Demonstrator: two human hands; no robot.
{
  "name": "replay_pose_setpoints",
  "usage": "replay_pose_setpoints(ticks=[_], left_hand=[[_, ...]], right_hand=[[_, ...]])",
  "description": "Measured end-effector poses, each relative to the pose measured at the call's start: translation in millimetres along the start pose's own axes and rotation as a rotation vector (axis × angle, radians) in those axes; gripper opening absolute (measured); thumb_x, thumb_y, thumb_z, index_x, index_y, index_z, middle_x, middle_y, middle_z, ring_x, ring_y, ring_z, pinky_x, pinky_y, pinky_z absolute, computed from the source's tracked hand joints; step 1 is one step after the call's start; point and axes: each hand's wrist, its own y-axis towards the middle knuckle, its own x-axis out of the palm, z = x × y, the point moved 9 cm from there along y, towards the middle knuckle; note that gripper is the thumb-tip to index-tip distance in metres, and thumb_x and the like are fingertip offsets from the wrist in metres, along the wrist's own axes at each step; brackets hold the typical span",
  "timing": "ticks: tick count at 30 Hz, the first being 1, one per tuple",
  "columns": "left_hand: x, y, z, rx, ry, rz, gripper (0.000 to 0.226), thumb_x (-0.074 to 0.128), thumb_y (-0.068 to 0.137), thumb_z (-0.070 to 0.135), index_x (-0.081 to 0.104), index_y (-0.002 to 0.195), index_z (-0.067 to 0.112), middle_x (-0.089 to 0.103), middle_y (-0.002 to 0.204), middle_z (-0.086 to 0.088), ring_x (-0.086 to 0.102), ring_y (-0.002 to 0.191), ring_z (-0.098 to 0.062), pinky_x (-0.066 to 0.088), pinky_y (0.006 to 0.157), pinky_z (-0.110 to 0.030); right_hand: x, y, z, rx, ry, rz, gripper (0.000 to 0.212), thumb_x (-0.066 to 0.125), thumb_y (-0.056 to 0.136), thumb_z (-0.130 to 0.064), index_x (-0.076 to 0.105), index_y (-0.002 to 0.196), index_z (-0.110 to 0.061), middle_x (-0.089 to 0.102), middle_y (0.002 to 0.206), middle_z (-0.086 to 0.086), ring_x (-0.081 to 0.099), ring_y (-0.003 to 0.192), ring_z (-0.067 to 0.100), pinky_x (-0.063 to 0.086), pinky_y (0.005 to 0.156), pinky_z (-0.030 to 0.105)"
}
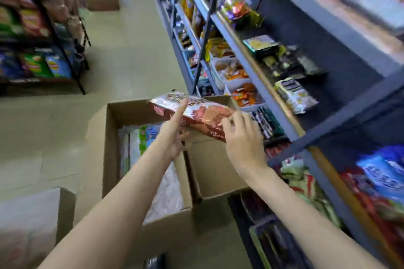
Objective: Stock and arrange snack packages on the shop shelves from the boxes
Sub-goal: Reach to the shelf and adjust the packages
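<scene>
A shop aisle with a pale tiled floor (131, 54). Dark metal shelves (323, 35) full of snacks run along the right; a second rack (43, 35) stands far left. One open cardboard box (113, 150) sits on the floor, plastic-wrapped packs inside. Two bare arms reach forward above it, holding one red snack package (203, 116) — the left hand (175, 135) supports it with nearly straight fingers, the right hand (242, 135) curls over its near end.

Snack shop, stocked shelves (284, 35), aisle
</scene>
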Motion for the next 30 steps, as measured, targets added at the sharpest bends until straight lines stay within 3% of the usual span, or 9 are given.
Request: replay_pose_setpoints(ticks=[3,7,10,12,15,19,22,25,30], left_hand=[[70.1,-50.4,-10.7,0.087,0.031,-0.063,0.031,0.067,0.081,0.037,0.057,0.106,0.023,0.062,0.082,0.005,0.056,0.074,-0.016,0.046,0.054,-0.026],[154.3,-128.4,-29.7,0.188,0.136,-0.252,0.019,0.060,0.087,0.019,0.053,0.105,0.020,0.066,0.084,0.002,0.061,0.068,-0.013,0.049,0.055,-0.024],[213.1,-184.1,-32.4,0.230,0.192,-0.464,0.009,0.058,0.089,0.017,0.052,0.095,0.013,0.060,0.074,0.000,0.056,0.053,-0.012,0.050,0.047,-0.019],[258.6,-215.9,-28.7,0.255,0.202,-0.631,0.042,0.069,0.075,0.025,0.050,0.107,0.005,0.053,0.088,-0.010,0.055,0.057,-0.017,0.050,0.051,-0.025],[329.7,-265.2,-15.1,0.313,0.256,-0.780,0.066,0.075,0.055,0.030,0.046,0.112,0.012,0.050,0.100,-0.016,0.052,0.069,-0.025,0.053,0.056,-0.033],[415.3,-330.5,28.9,0.530,0.147,-0.854,0.062,0.074,0.076,0.015,0.039,0.127,0.023,0.058,0.117,-0.007,0.061,0.091,-0.020,0.050,0.083,-0.035],[450.3,-370.2,81.2,0.857,0.108,-0.714,0.082,0.068,0.083,0.014,0.016,0.146,0.021,0.043,0.136,-0.006,0.055,0.107,-0.017,0.044,0.090,-0.030],[479.8,-418.2,129.4,1.381,0.303,-0.602,0.095,0.072,0.081,0.020,0.007,0.150,0.017,0.023,0.147,-0.003,0.036,0.128,-0.017,0.029,0.102,-0.022],[536.0,-448.5,158.7,1.974,0.723,-0.364,0.091,0.072,0.080,0.022,0.013,0.150,0.024,0.001,0.155,-0.017,0.006,0.142,-0.037,0.017,0.113,-0.047]], right_hand=[[-67.9,-53.0,50.6,-0.062,-0.021,0.042,0.019,0.063,0.075,-0.010,0.055,0.092,-0.009,0.059,0.095,0.012,0.047,0.091,0.030,0.038,0.071,0.039],[-145.5,-125.5,139.7,0.191,0.236,-0.089,0.064,0.057,0.072,-0.062,0.054,0.116,-0.015,0.046,0.130,0.012,0.035,0.122,0.028,0.038,0.096,0.044],[-212.0,-161.9,209.5,0.545,0.585,-0.168,0.070,0.063,0.083,-0.048,0.035,0.140,-0.019,0.034,0.137,-0.002,0.033,0.130,0.018,0.035,0.104,0.037],[-249.5,-181.0,230.4,0.636,0.819,-0.234,0.056,0.067,0.085,-0.034,0.042,0.134,-0.022,0.047,0.120,-0.010,0.047,0.116,0.013,0.044,0.088,0.021],[-337.4,-192.6,262.9,0.618,0.767,0.056,0.032,0.075,0.079,-0.022,0.060,0.106,-0.027,0.066,0.101,-0.006,0.062,0.098,0.012,0.047,0.079,0.015],[-467.7,-198.8,294.8,0.600,0.390,0.411,0.029,0.075,0.078,-0.020,0.062,0.103,-0.025,0.064,0.098,-0.013,0.060,0.086,0.000,0.044,0.077,0.010],[-545.4,-189.0,305.2,0.594,0.125,0.570,0.030,0.074,0.079,-0.019,0.061,0.107,-0.020,0.064,0.108,-0.007,0.059,0.084,-0.004,0.044,0.076,0.009],[-596.7,-167.2,310.0,0.583,-0.153,0.691,0.031,0.073,0.080,-0.024,0.061,0.108,-0.019,0.068,0.109,0.003,0.062,0.105,0.021,0.046,0.085,0.032],[-622.0,-97.4,339.9,0.702,-0.319,0.601,0.031,0.070,0.083,-0.032,0.062,0.110,-0.020,0.066,0.110,0.005,0.056,0.110,0.028,0.041,0.083,0.032]])
